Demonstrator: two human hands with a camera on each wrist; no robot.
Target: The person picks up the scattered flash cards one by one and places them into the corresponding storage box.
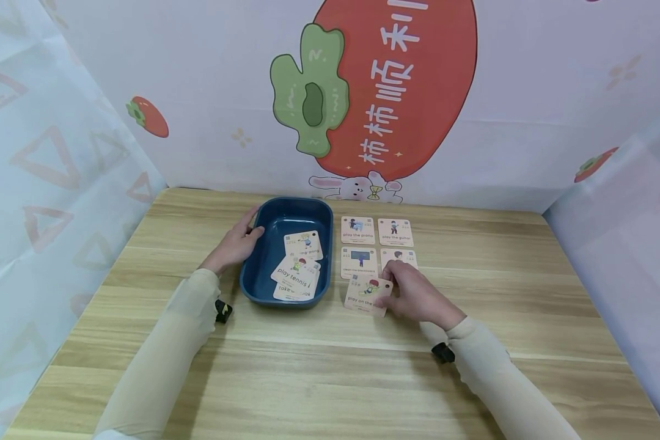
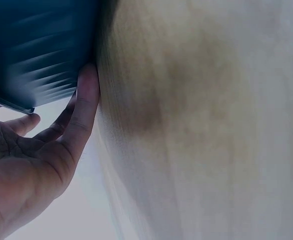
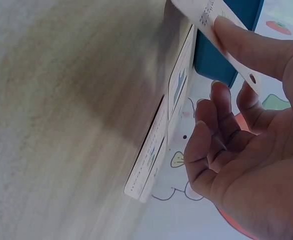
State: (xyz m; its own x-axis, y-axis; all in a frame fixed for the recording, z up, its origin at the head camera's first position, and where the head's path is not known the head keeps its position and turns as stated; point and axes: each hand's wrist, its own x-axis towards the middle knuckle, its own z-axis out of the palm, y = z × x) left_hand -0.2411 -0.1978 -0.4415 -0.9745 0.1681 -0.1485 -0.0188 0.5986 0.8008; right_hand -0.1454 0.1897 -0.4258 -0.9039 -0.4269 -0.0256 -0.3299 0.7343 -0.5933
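Note:
My left hand grips the left side of a dark blue tray, its thumb at the rim. In the left wrist view the fingers lie along the tray's ribbed outer wall, close to the tabletop. Inside the tray lie overlapping picture cards: one reads "play tennis". My right hand pinches a "play on the…" card by its right edge, tilted above the table in the right wrist view. Its last word is hidden by the thumb.
Right of the tray, cards lie in two columns: a piano card, a guitar card, a blackboard card and a partly covered card. A printed cloth hangs behind the wooden table.

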